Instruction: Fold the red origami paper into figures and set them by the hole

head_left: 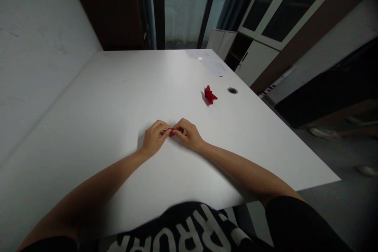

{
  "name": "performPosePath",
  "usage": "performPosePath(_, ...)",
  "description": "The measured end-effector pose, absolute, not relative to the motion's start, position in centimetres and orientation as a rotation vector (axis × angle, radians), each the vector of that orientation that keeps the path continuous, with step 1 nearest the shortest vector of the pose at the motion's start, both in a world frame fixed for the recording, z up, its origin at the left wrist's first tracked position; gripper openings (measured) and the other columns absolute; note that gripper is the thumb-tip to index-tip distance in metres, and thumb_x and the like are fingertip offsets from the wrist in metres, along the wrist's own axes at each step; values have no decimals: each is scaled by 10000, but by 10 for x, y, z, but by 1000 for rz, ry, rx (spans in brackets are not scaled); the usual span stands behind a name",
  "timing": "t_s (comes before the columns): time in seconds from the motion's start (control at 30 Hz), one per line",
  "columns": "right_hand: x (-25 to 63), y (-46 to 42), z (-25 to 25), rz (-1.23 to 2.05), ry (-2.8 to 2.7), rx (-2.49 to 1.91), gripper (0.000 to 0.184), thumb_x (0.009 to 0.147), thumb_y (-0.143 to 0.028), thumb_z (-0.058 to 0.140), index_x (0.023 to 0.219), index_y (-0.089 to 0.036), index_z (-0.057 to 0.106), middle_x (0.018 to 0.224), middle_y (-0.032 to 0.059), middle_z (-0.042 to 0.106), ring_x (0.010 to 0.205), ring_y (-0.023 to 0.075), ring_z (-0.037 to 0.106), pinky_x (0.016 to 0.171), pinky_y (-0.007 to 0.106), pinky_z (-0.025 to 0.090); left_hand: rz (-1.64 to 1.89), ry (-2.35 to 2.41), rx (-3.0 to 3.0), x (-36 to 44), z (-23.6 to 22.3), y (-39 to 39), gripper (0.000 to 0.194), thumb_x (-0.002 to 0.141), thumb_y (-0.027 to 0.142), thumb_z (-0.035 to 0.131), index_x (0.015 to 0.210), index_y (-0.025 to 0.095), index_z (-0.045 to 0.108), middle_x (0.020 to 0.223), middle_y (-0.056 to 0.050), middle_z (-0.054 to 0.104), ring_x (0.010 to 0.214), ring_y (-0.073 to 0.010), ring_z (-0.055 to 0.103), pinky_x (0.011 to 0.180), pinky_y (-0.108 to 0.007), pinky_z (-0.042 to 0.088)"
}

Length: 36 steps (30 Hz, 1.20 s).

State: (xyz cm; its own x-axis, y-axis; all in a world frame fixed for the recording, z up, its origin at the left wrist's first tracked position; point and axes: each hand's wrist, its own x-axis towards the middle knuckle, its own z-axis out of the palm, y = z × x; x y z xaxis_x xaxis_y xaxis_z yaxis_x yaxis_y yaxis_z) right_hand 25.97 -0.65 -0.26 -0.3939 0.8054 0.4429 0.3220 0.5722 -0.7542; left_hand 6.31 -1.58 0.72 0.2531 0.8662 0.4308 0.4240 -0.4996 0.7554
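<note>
Red paper [172, 132] pinched between fingertips of left hand [153, 138] and right hand [189, 134], hands close together, knuckles up, over white table [118, 98]. Folded red paper piece [210, 95], spiky, rests on table well ahead of hands, just left of cable grommet [232, 90]. White paper sheets [208, 61] lie farther out, at far table edge.
</note>
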Motion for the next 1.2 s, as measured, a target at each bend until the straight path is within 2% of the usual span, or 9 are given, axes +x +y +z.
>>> performPosePath(0.2,261,-7,-1,751,-1973,-866,160,950,-292,572,873,-203,681,810,38,575,725,157,506,671,293,411,1188,1114,1983,64,8,-15,96,897,233,607,881,205,698,902,-47,630,781,-154,584,690,-260,472)
performPosePath(0.5,262,-7,0,789,-2009,-857,116,901,-214,565,828,-195,652,782,25,563,720,154,508,661,279,411,1148,1135,2000,65,6,-15,83,836,135,581,843,185,647,897,-31,630,683,-124,555,658,-247,453)
performPosePath(0.7,264,-6,-2,801,-1928,-926,100,910,-227,546,834,-191,601,769,13,570,670,140,491,632,275,395,1170,1238,1935,61,1,-12,73,858,173,563,836,188,631,836,-16,621,645,-115,529,603,-232,406)
performPosePath(0.9,264,-4,-5,790,-1814,-1023,110,936,-270,512,877,-188,554,779,16,573,681,143,503,613,268,386,1181,1248,1595,59,-15,-6,122,924,298,535,945,199,604,632,23,580,554,-121,548,531,-217,372)
performPosePath(1.03,265,-2,-9,797,-1742,-1019,98,933,-267,511,884,-188,540,810,25,569,707,145,521,629,265,404,1256,1231,1522,58,-21,-1,151,949,325,504,968,195,578,690,6,626,596,-126,595,587,-229,427)
performPosePath(1.2,264,-2,-11,842,-1743,-1037,105,946,-286,503,924,-192,545,819,24,601,670,134,526,619,257,408,1214,1222,1570,59,-16,-4,125,926,305,531,965,197,580,712,4,619,605,-126,592,566,-221,413)
